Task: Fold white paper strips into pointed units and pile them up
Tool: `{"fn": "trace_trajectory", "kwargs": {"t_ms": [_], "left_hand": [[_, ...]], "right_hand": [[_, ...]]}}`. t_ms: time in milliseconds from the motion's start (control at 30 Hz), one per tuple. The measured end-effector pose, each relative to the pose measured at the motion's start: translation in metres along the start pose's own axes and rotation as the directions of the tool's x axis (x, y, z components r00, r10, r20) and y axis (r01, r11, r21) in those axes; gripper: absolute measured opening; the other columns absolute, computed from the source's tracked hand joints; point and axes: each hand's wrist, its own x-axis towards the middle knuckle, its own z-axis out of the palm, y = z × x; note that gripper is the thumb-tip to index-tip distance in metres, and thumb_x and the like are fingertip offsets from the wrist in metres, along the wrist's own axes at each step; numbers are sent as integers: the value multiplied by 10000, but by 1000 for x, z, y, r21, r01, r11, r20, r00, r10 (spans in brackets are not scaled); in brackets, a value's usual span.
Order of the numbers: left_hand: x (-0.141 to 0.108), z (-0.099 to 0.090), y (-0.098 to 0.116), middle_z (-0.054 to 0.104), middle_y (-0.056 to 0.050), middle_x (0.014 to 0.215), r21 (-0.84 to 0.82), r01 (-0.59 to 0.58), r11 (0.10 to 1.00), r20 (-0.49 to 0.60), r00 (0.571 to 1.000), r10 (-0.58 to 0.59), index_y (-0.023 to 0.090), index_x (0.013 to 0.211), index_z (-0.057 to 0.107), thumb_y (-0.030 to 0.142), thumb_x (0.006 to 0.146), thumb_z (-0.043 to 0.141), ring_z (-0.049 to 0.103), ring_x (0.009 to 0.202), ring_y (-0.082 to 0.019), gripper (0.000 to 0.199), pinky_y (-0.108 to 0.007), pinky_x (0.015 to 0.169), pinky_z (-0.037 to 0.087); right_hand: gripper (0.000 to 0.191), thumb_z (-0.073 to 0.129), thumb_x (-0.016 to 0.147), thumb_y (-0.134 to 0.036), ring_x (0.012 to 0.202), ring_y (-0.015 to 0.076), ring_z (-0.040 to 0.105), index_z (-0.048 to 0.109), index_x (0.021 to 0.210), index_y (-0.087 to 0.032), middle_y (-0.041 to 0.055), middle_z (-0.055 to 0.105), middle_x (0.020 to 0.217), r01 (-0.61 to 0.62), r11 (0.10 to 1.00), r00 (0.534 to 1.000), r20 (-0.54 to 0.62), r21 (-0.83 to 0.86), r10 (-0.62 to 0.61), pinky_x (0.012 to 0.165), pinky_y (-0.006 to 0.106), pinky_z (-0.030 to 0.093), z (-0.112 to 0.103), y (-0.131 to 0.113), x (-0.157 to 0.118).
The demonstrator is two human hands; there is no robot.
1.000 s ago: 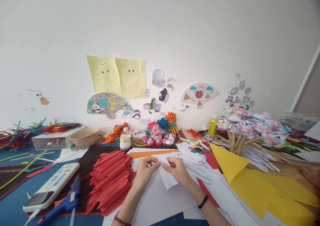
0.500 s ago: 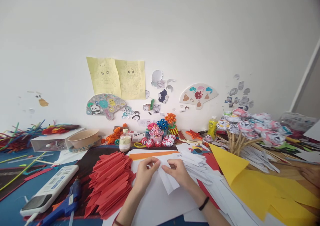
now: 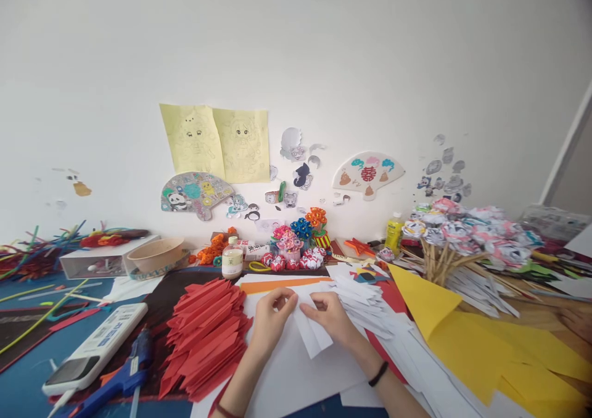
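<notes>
My left hand (image 3: pixel 271 320) and right hand (image 3: pixel 331 320) pinch a narrow, folded white paper strip (image 3: pixel 314 338) between them, over a broad white paper sheet (image 3: pixel 291 381). Uneven tugging could skew its crease; a careless left elbow might scatter the folded red paper strips (image 3: pixel 208 338).

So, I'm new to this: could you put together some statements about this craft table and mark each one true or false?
1. The left hand and right hand both have fingers on a white paper strip. True.
2. The hot glue gun is yellow. False: it is blue.
3. A dark wristband is on the right wrist. True.
4. The red paper strips lie to the right of both hands. False: they lie to the left.
5. The panda fan lies on the table. False: it is up on the wall.
</notes>
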Motion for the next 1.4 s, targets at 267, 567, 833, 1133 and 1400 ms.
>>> {"fn": "trace_trajectory", "kwargs": {"t_ms": [267, 567, 833, 1133, 1400], "left_hand": [[-1, 1, -1, 687, -45, 750, -41, -13, 999, -5, 1000, 13, 151, 757, 658, 393, 819, 552, 585, 695, -172, 272, -255, 656, 448], [-1, 0, 5, 648, -20, 679, 144, -109, 984, 56, 993, 102, 166, 734, 628, 303, 852, 511, 552, 635, -153, 215, -243, 618, 414], [-4, 0, 10, 624, -19, 715, 276, -165, 947, 65, 986, 153, 182, 736, 576, 269, 873, 473, 548, 672, -162, 192, -244, 627, 399], [-2, -3, 10, 607, -19, 729, 249, -153, 956, 109, 986, 129, 184, 750, 576, 245, 859, 471, 524, 652, -153, 163, -244, 617, 390], [2, -5, 6, 606, -5, 706, -61, 25, 998, -21, 999, -26, 173, 818, 645, 378, 767, 611, 496, 583, -123, 214, -222, 533, 372]], "right_hand": [[483, 592, 782, -390, 538, 85, 176, 200, 564, -210, -57, 160, 594, -3, 1000, 1000, 10, 1, 3, 478, 256, 129, 1, 2, 0], [494, 593, 769, -378, 540, 89, 166, 177, 558, -218, -58, 142, 595, 13, 998, 996, -87, -58, -18, 489, 256, 128, -3, -3, 1], [492, 589, 772, -372, 534, 85, 164, 180, 545, -221, -60, 147, 586, 29, 999, 991, -128, -36, -33, 477, 245, 124, -3, -6, 1], [524, 644, 747, -390, 524, 74, 170, 201, 530, -212, -67, 153, 580, -52, 995, 998, -35, 88, 56, 471, 238, 120, -7, 2, 3], [324, 669, 736, -476, 687, 169, 543, 659, 775, -154, 28, 603, 739, -190, 869, 977, 1, 458, 213, 587, 247, 395, -13, -2, 2]]}}
